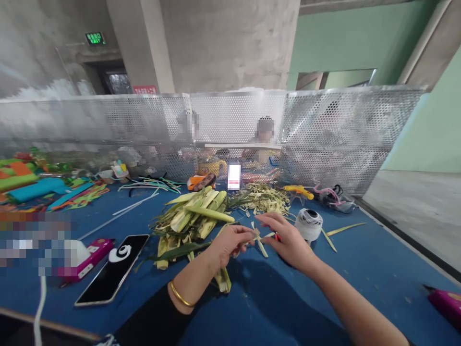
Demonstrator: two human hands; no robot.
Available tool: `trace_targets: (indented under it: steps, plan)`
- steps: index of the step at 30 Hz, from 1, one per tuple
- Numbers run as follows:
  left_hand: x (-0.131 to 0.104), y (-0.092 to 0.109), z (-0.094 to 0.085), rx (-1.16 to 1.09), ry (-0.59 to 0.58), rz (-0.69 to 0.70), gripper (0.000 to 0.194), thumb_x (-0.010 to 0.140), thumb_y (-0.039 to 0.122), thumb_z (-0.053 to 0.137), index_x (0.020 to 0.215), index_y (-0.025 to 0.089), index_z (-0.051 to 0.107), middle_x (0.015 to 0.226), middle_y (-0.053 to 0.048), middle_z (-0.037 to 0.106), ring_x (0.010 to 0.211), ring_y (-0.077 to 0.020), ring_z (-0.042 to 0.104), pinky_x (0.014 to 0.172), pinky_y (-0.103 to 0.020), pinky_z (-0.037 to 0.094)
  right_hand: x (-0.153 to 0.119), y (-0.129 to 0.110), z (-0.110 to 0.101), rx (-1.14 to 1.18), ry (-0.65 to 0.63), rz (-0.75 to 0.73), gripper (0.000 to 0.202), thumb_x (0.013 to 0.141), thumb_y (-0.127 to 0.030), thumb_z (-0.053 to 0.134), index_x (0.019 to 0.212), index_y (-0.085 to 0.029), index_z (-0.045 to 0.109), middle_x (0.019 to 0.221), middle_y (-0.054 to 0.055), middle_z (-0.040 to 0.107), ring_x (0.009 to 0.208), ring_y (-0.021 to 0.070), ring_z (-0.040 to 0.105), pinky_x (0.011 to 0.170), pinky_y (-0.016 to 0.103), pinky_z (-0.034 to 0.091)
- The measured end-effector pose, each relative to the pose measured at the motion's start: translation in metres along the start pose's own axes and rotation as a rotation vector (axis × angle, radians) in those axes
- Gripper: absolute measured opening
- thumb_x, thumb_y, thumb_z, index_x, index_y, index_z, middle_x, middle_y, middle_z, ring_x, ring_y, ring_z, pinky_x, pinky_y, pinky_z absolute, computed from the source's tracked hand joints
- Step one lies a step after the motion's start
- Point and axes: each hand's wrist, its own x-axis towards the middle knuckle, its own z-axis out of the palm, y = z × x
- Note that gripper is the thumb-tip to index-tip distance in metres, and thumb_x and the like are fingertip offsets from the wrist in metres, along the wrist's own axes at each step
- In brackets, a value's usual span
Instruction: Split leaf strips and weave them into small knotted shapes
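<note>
My left hand, with a gold bangle at the wrist, is closed in a pinch on a narrow pale-green husk strip. Facing it from the right is my right hand, its thumb close to the strip and its fingers bent. A small red thing shows in that hand; its kind is mostly hidden. Left of my hands lies a heap of green corn husks. Beyond them is a pile of thin shredded trimmings. Beside my right hand stands a spool of white thread.
A phone and a magenta device lie at left on the blue table. Coloured materials crowd the far left. A perforated metal screen closes the back, with people behind it. An orange-yellow tool lies behind the spool.
</note>
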Motion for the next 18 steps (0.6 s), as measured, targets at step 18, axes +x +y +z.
trace_targets:
  steps: [18]
  plan:
    - [0.001, -0.011, -0.003, -0.227, -0.355, -0.248, 0.028, 0.057, 0.028, 0.08, 0.075, 0.014, 0.064, 0.057, 0.002, 0.058, 0.038, -0.0012, 0.025, 0.039, -0.02, 0.007, -0.018, -0.008, 0.02, 0.372, 0.111, -0.023, 0.011, 0.085, -0.029, 0.062, 0.078, -0.023, 0.068, 0.08, 0.005, 0.07, 0.078, 0.0174, 0.066, 0.071, 0.028, 0.054]
